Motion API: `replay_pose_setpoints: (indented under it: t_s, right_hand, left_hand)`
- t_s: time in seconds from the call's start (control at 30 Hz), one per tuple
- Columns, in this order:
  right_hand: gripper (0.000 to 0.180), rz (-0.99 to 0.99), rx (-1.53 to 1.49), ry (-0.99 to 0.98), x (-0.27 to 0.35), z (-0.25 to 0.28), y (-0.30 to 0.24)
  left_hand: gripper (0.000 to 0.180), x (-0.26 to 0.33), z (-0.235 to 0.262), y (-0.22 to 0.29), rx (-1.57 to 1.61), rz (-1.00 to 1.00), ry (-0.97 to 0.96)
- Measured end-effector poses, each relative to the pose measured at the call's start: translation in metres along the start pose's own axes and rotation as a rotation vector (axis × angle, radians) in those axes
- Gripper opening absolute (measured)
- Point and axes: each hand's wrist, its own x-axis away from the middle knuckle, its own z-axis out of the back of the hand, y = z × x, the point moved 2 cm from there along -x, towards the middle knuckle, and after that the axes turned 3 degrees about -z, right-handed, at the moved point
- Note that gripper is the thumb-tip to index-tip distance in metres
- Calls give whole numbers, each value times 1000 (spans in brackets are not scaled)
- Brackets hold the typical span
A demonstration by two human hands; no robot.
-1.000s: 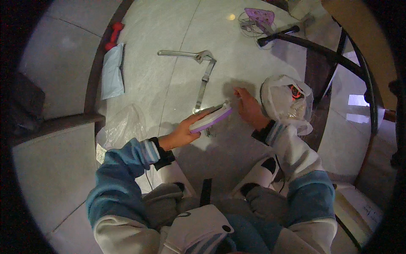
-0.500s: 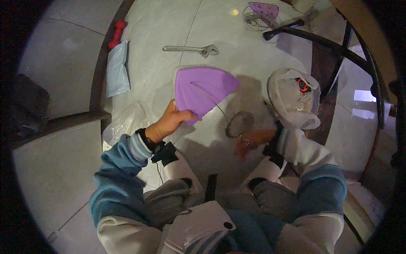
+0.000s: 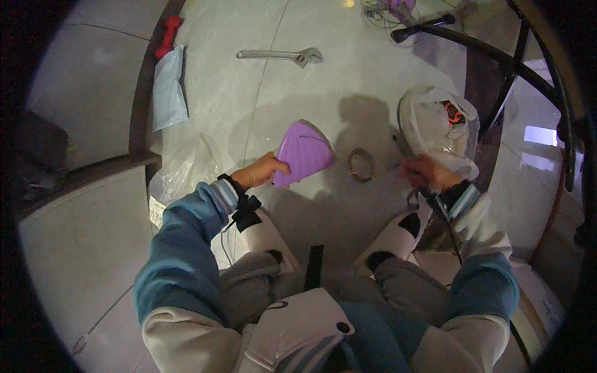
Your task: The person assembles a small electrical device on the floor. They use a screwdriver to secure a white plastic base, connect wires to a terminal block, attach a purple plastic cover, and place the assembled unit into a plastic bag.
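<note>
My left hand (image 3: 258, 173) grips the lower edge of a purple ribbed, fan-shaped plastic piece (image 3: 305, 152), held tilted above the pale floor. My right hand (image 3: 426, 173) is apart from it on the right, just below a white plastic bag (image 3: 438, 121). Its fingers are curled around what looks like a thin grey tool that pokes up and left. A small metal ring (image 3: 362, 165) lies on the floor between my hands. I am sitting, with my knees and white shoes below.
An adjustable wrench (image 3: 280, 56) lies farther out on the floor. A pale blue packet (image 3: 168, 90) and a red item (image 3: 169, 34) lie at the left, and a clear plastic bag (image 3: 183, 168) sits by my left arm. Black metal tubing (image 3: 485, 43) curves across the upper right.
My right hand let go of the purple piece and moved right, beside the white bag. My left hand turned the piece from edge-on to face-up, then tilted it. The ring now lies on the floor.
</note>
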Motion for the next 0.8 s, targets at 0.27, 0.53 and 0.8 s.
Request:
replay_pose_setpoints:
  t_s: [0.27, 0.53, 0.8]
  right_hand:
    - [39, 304, 163, 657, -30, 21, -65]
    - [53, 422, 596, 686, -77, -2, -80]
    - [50, 368, 919, 817, -82, -7, -86]
  left_hand:
    - [43, -16, 7, -16, 136, 116, -143]
    - [48, -24, 13, -19, 238, 157, -191]
    - [60, -33, 34, -22, -272, -69, 136]
